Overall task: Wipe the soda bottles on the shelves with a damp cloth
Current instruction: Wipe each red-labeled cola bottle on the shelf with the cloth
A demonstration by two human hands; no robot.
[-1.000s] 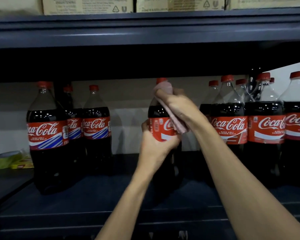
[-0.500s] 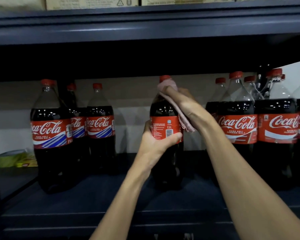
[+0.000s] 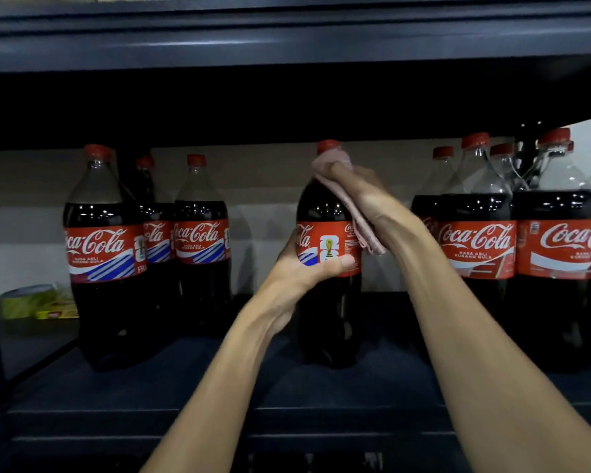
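My left hand [image 3: 299,274] grips the centre-frame Coca-Cola bottle [image 3: 326,322] at its label, steadying it; my right hand [image 3: 365,196] clasps the pink cloth [image 3: 365,233] against its shoulder, wiping.

Dim light falls on a dark blue shelf [image 3: 116,397] under another shelf board [image 3: 287,46], backed by a pale wall [image 3: 270,186].

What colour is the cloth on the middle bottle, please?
Pale pink; the cloth shows best in the head view.
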